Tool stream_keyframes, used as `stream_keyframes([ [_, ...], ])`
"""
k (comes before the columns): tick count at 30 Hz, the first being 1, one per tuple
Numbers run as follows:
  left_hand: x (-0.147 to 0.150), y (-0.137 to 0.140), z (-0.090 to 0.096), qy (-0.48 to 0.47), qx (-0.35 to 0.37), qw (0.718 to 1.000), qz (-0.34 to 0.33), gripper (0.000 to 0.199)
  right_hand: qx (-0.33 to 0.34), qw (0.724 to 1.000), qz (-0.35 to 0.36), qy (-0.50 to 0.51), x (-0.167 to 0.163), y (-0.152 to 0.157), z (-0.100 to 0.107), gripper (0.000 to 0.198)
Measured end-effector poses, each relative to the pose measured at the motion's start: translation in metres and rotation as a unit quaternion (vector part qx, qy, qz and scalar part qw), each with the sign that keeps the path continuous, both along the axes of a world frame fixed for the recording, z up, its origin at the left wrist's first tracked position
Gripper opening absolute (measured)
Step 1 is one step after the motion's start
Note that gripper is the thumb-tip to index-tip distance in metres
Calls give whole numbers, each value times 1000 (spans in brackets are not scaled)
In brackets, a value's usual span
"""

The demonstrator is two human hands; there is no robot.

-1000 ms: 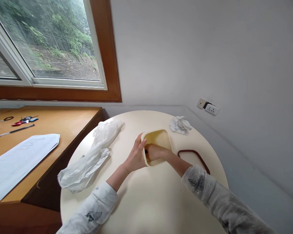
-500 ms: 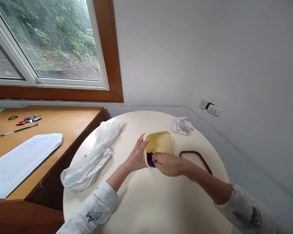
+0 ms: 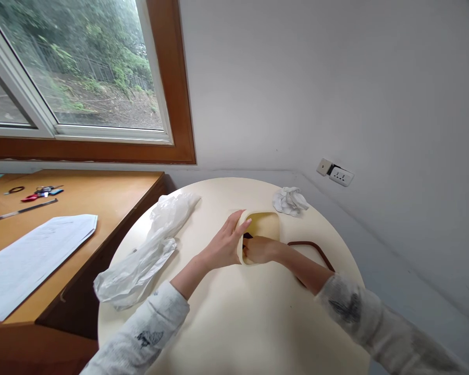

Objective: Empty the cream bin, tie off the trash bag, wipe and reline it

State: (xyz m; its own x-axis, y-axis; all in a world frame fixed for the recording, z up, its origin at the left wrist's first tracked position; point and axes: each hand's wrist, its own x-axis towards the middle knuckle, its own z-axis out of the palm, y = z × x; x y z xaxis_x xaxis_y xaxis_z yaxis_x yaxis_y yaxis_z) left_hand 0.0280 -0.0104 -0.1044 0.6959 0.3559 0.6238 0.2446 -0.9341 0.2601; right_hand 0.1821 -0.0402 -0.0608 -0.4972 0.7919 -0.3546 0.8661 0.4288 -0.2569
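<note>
My left hand (image 3: 224,242) grips the left side of a pale yellow plastic container (image 3: 271,225), its thumb over the rim. The container is tilted, and its open mouth shows toward me. My right hand (image 3: 261,249) reaches inside with curled fingers, pressing a dark purple cloth (image 3: 247,236) against the inner left side. Most of the cloth is hidden by the fingers and the rim. Beside my right forearm lies a reddish-brown band with rounded corners (image 3: 316,247), partly covered by the arm.
On the round cream table (image 3: 234,323), a crumpled clear plastic bag (image 3: 140,265) lies left and a wad of white tissue (image 3: 290,201) far right. The wooden desk (image 3: 113,192) at left carries papers (image 3: 42,260), keys (image 3: 45,191) and a pen (image 3: 26,209). A wall socket (image 3: 341,176) is beyond.
The container has shifted slightly right and turned. My right hand has gone deeper into it, and less of the purple cloth shows. My left hand keeps its hold.
</note>
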Motion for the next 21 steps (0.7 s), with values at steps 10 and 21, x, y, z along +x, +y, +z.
stream_keyframes([
  [10,-16,13,21,5,-215,977,0,119,133,991,-1,-4,21,-48,7,46],
  [21,0,-19,-46,-146,-174,957,179,112,87,970,-160,159,-38,-36,11,31],
])
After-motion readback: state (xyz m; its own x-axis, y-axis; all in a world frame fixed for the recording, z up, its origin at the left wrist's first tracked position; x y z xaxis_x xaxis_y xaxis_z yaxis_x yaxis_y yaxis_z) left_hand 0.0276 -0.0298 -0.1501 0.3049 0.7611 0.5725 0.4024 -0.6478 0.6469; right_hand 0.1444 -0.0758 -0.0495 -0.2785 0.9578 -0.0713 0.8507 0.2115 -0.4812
